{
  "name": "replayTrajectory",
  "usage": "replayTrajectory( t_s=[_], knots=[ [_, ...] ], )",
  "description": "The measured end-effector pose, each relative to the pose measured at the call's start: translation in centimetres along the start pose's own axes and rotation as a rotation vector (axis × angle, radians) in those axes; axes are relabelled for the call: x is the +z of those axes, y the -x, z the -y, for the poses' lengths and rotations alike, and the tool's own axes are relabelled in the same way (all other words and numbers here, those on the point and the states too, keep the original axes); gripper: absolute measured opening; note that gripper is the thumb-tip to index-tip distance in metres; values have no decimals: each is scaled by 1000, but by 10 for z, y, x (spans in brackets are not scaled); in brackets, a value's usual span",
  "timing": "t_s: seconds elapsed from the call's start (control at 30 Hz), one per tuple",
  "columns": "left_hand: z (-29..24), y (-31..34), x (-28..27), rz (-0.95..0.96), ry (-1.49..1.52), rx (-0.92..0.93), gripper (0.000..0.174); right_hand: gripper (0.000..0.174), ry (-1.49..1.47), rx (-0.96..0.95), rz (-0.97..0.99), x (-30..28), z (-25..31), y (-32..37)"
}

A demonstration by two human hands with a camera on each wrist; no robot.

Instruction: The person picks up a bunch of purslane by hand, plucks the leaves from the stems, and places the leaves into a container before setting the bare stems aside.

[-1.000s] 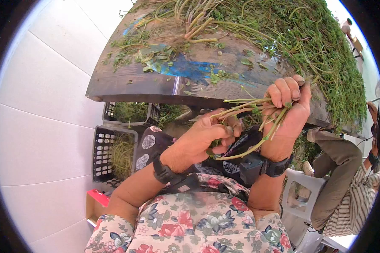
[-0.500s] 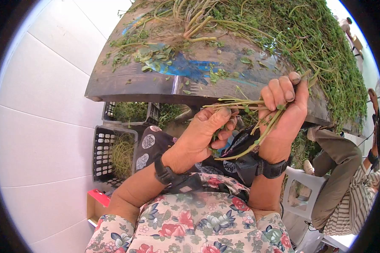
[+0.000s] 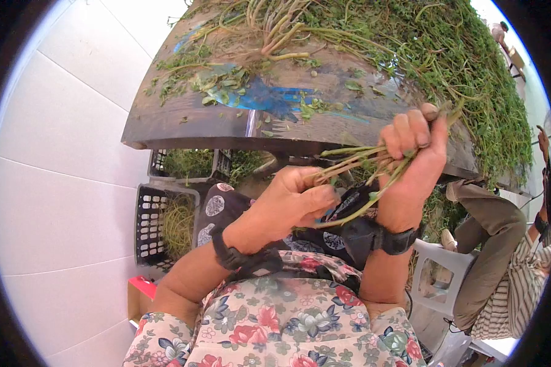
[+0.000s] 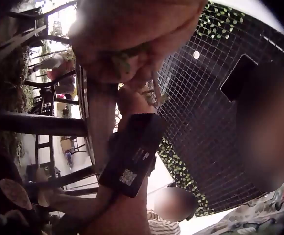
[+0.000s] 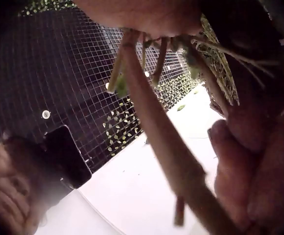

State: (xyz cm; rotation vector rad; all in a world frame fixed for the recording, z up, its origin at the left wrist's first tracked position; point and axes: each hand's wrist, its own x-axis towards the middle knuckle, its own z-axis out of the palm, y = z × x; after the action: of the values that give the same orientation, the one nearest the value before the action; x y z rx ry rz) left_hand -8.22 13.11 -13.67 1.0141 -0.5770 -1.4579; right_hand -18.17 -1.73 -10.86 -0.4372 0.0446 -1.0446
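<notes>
My right hand (image 3: pixel 413 159) holds a small bunch of green stems (image 3: pixel 355 160) in its curled fingers, beside the table's front edge. One thicker stem bends down and left from that hand. To the left, my left hand (image 3: pixel 288 205) has its fingers curled and its thumb against them, at the stems' left ends; a bit of green leaf shows in it in the left wrist view (image 4: pixel 121 63). In the right wrist view a thick stem (image 5: pixel 156 127) runs down from the right hand (image 5: pixel 147 14), with the left hand's fingers (image 5: pixel 240 171) beside it.
A heap of leafy stems (image 3: pixel 447 67) covers the table's right side; loose leaves and a branched stem (image 3: pixel 281 40) lie on the wooden table (image 3: pixel 183 122). Two black crates (image 3: pixel 150 223) with greens stand below left. A white stool (image 3: pixel 441 275) and a seated person (image 3: pixel 490 244) are at right.
My left hand has shifted slightly down and left, its thumb now lower against the fingers. The right hand has barely moved and still holds the bunch.
</notes>
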Motion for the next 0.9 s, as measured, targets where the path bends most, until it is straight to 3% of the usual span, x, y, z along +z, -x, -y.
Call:
replayTrajectory(
  t_s=[0.2,0.4,0.5,0.7,0.8,0.9],
  knots=[
    [9,9,-20,-61,183,-59,13,25,0,-68,-10,-2,14,-4],
    [-15,15,-3,20,279,-50,13,24,32,-48,48,7,-5,4],
    [-16,11,-3,144,276,-90,20,24,51,-59,149,8,-10,8],
    [-11,-2,12,16,358,-94,33,28,145,-77,264,19,-21,19],
    [-10,-8,5,172,354,-74,31,30,237,-92,281,20,-25,22],
    [-7,-11,6,121,343,-52,21,30,264,-80,281,19,-26,22]
  ],
)
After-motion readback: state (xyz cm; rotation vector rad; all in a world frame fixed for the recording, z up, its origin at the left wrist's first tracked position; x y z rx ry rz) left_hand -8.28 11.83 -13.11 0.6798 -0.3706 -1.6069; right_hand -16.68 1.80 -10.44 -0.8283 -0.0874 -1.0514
